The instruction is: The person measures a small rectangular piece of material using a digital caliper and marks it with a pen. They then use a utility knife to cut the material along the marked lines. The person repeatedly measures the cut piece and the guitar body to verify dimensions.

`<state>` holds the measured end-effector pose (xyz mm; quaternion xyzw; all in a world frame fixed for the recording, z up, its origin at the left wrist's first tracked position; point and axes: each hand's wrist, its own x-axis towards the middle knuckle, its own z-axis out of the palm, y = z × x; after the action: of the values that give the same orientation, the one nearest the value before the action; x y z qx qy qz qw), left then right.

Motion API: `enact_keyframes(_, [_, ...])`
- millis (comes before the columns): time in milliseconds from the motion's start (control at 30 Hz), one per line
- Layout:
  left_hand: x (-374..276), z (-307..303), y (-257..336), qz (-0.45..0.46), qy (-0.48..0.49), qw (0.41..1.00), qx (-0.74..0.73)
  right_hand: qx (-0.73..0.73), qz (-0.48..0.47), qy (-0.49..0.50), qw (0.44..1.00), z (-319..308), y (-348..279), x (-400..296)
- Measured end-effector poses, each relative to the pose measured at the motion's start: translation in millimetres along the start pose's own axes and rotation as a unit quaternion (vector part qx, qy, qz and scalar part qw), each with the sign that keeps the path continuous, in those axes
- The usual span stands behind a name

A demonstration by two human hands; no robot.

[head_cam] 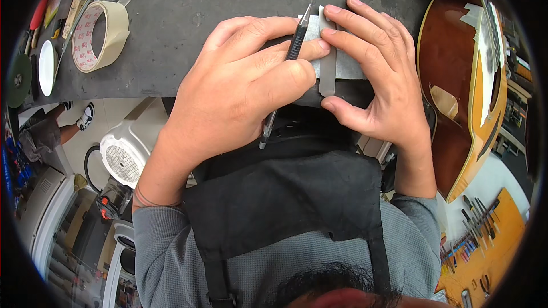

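My left hand [244,81] holds a mechanical pencil [296,42], its metal tip pointing up and away from me. One of that hand's fingertips touches a narrow grey flat strip [328,68], which looks like metal. Underneath the strip lies a thin silvery sheet [351,67] at the near edge of the dark workbench [184,0]. My right hand [383,64] is curved around the strip, two fingertips on its far part and the thumb by its near end. Both hands hide parts of the sheet.
A masking tape roll [100,36] stands at left beside a white dish [48,68] and several tools. An acoustic guitar body [449,72] with tape on it stands close by my right arm. Below left is a white machine housing [124,154]; another person's shoe [86,116] shows beyond.
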<state>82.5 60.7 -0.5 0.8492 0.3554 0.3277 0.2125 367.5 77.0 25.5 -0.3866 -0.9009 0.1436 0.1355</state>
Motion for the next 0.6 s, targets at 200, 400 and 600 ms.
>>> enact_keyframes(200, [-0.6,0.7,-1.2,0.008,0.002,1.0,0.004,-0.002,-0.002,0.003,1.0,1.4,0.2,-0.8])
enact_keyframes(400, [-0.6,-0.4,-0.5,0.004,-0.006,1.0,0.006,-0.004,-0.002,0.003,1.0,1.8,0.5,-1.4])
enact_keyframes(600, [-1.7,1.9,-2.3,0.009,0.002,1.0,0.004,-0.009,0.0,-0.001,1.0,1.8,0.1,-1.1])
